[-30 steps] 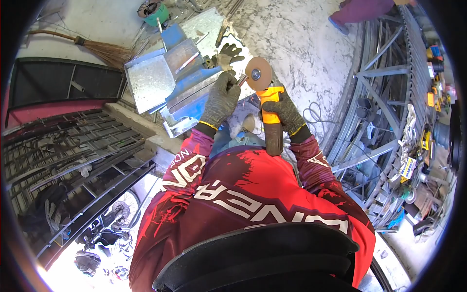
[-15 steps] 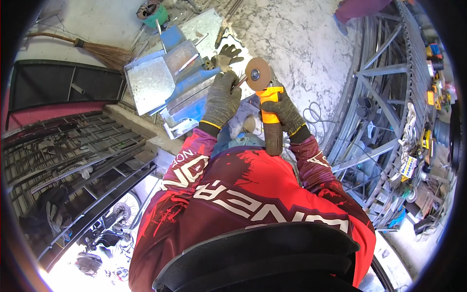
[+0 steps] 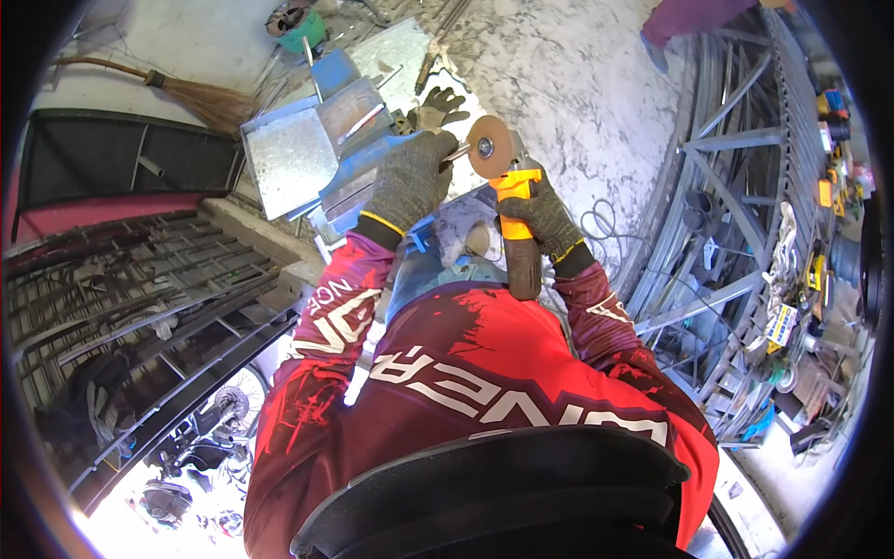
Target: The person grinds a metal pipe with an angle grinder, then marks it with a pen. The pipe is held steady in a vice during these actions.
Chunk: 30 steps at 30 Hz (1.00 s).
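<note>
My right hand (image 3: 542,212), in a dark grey knit glove, is wrapped round the yellow and black body of an angle grinder (image 3: 518,186). The grinder stands upright in view, its brown disc (image 3: 491,147) at the top facing up toward me. My left hand (image 3: 410,182), gloved the same way, is closed with its fingertips round a short thin metal rod (image 3: 458,152), whose end points at the disc's left edge. Beyond my left hand a loose dark glove (image 3: 438,110) lies on the blue and grey metal workbench (image 3: 358,154).
A straw broom (image 3: 200,98) leans at the left, near a green bucket (image 3: 300,34). Racks of metal bars (image 3: 736,140) stand at the right, and more bars (image 3: 121,289) lie at the left. A cable (image 3: 603,216) lies coiled on the floor. Another person's leg (image 3: 675,20) shows at top right.
My left hand has shifted slightly left and turned, and the rod has turned with it. The grinder has barely moved.
</note>
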{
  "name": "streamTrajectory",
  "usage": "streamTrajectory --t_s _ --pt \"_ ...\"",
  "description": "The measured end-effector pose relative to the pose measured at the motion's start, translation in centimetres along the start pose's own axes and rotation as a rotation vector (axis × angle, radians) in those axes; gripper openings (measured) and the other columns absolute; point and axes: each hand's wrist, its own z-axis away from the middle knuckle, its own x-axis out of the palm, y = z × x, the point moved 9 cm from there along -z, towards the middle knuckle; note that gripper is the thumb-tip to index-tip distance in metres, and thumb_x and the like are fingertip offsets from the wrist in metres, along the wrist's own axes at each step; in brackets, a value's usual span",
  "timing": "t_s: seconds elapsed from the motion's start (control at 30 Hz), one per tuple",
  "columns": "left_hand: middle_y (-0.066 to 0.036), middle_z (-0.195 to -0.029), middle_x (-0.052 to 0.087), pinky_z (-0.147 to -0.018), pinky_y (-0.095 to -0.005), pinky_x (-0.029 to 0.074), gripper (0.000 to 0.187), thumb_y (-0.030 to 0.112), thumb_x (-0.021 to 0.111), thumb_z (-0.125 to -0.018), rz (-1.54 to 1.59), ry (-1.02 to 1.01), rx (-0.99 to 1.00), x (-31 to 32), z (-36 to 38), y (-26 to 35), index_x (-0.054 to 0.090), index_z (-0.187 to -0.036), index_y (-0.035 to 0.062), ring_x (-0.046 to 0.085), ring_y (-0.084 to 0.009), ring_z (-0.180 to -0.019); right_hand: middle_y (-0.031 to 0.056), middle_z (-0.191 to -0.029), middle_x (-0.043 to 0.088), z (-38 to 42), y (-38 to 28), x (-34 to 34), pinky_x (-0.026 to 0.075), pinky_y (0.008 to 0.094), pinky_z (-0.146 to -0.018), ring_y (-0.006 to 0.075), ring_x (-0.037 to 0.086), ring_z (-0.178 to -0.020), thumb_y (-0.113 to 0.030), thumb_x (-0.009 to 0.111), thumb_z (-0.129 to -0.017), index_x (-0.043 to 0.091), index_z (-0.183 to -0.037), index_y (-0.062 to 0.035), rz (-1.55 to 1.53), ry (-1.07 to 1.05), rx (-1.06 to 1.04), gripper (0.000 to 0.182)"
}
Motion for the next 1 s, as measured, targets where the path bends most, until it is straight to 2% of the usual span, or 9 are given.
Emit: streamTrajectory --t_s 0.03,0.07,0.17,0.43,0.6,0.67,0.8,0.9,1.0 --pt "-0.017 -0.099 0.069 -0.079 -0.0478 0.054 0.026 0.017 0.069 -0.085 -0.063 -0.082 0.0 0.0 -0.4 0.0 0.066 -0.108 0.007 0.067 -0.0396 -0.094 0.0088 -0.107 0.066 0.0 -0.2 -0.1 0.06 0.036 -0.074 0.0195 0.067 -0.086 0.002 0.082 -0.072 0.047 -0.126 -0.0076 0.071 0.014 -0.028 0.065" --pt "-0.017 -0.099 0.069 -0.079 -0.0478 0.054 0.026 0.017 0.069 -0.085 -0.064 -0.078 -0.004 -1.0 -0.8 0.1 0.066 -0.108 0.007 0.067 -0.0396 -0.094 0.0081 -0.108 0.066 0.0 -0.5 -0.1 0.059 0.035 -0.077 0.0183 0.067 -0.089 0.002 0.082 -0.072 0.047 -0.126 -0.0079 0.142 0.028 -0.057 0.066" --pt "-0.016 -0.101 0.071 -0.081 -0.0481 0.054 0.026 0.017 0.067 -0.085 -0.169 -0.138 0.073 -1.7 -1.4 0.7 0.068 -0.11 0.0091 0.068 -0.0379 -0.098 0.0068 -0.108 0.065 0.3 -0.9 0.9 0.058 0.0345 -0.081 0.0172 0.065 -0.095 0.001 0.082 -0.072 0.046 -0.128 -0.0087 0.086 -0.013 -0.037 0.067" --pt "-0.016 -0.099 0.072 -0.082 -0.048 0.054 0.028 0.017 0.068 -0.086 -0.242 -0.257 0.117 -0.5 -1.8 0.7 0.069 -0.113 0.0114 0.069 -0.0372 -0.094 0.0055 -0.111 0.064 0.1 -0.5 1.1 0.057 0.0338 -0.081 0.0171 0.064 -0.096 0.001 0.08 -0.073 0.045 -0.134 -0.01 0.113 -0.005 -0.082 0.072" --pt "-0.016 -0.097 0.072 -0.079 -0.0477 0.055 0.028 0.016 0.069 -0.085 -0.165 -0.189 0.117 -0.1 -1.0 1.3 0.069 -0.112 0.0111 0.07 -0.0377 -0.091 0.0048 -0.112 0.064 0.2 -0.7 1.0 0.057 0.0332 -0.079 0.0165 0.064 -0.096 0.004 0.078 -0.074 0.043 -0.139 -0.0113 0.148 0.034 -0.074 0.075" --pt "-0.017 -0.096 0.072 -0.078 -0.0478 0.055 0.027 0.016 0.069 -0.085 -0.128 -0.161 0.121 -0.3 -0.4 1.8 0.069 -0.111 0.0109 0.07 -0.0379 -0.09 0.0071 -0.108 0.062 -0.1 -0.5 1.0 0.057 0.0345 -0.077 0.018 0.064 -0.091 -0.002 0.083 -0.07 0.041 -0.135 -0.009 0.139 0.035 -0.076 0.078" --pt "-0.017 -0.095 0.071 -0.076 -0.0496 0.054 0.027 0.017 0.071 -0.084 -0.087 -0.102 0.153 -1.4 -0.2 3.3 0.068 -0.11 0.0101 0.068 -0.0395 -0.088 0.0075 -0.107 0.061 0.1 -0.9 1.3 0.058 0.0348 -0.076 0.0183 0.064 -0.091 -0.003 0.084 -0.069 0.04 -0.136 -0.0093 0.116 0.045 -0.064 0.08" --pt "-0.018 -0.094 0.071 -0.075 -0.0505 0.053 0.029 0.018 0.072 -0.083 -0.082 -0.081 0.155 -2.1 -0.7 4.1 0.067 -0.111 0.01 0.068 -0.0406 -0.088 0.0067 -0.109 0.062 0.1 -1.2 1.2 0.058 0.0347 -0.076 0.0189 0.064 -0.092 0.003 0.08 -0.072 0.041 -0.141 -0.011 0.257 0.099 -0.038 0.08" --pt "-0.018 -0.094 0.07 -0.075 -0.0511 0.053 0.03 0.018 0.072 -0.083 -0.046 -0.052 0.176 -2.8 -1.6 3.9 0.067 -0.111 0.0102 0.067 -0.0413 -0.088 0.0081 -0.106 0.061 -0.2 -0.7 1.2 0.058 0.0342 -0.075 0.0192 0.063 -0.09 -0.002 0.084 -0.068 0.039 -0.139 -0.0098 0.224 0.092 -0.023 0.084"
